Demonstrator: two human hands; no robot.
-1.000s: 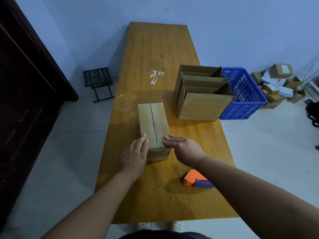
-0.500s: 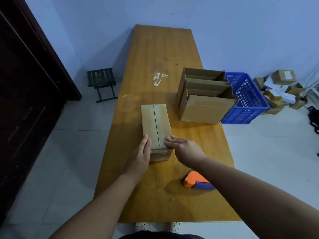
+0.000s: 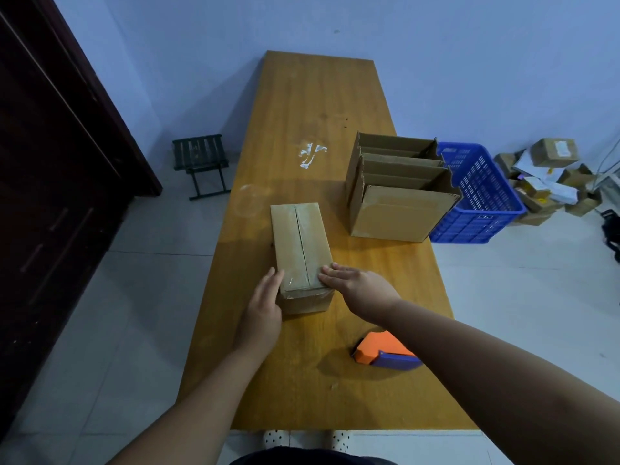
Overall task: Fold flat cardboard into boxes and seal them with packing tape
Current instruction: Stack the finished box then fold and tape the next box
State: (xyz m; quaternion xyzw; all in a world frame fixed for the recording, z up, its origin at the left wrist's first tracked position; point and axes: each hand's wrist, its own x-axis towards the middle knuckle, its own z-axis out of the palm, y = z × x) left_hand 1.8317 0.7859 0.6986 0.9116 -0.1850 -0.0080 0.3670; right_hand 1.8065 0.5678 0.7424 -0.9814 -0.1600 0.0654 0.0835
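A long closed cardboard box point(image 3: 298, 239) lies on the wooden table point(image 3: 318, 105), its centre seam running away from me and clear tape shining at its near end. My left hand point(image 3: 263, 308) lies flat against the box's near left side, fingers straight. My right hand point(image 3: 355, 285) presses straight fingers onto the box's near right top corner. An orange and blue tape dispenser point(image 3: 384, 354) lies on the table near me, partly hidden under my right forearm.
Two open cardboard boxes point(image 3: 399, 189) stand on the table's right side. A blue plastic crate point(image 3: 483, 196) sits on the floor beside them, with a heap of small parcels point(image 3: 550, 172) behind. A dark folding stool point(image 3: 201, 162) stands left of the table.
My left hand slid from the box's top down to its left side. My right hand stays on the near right corner.
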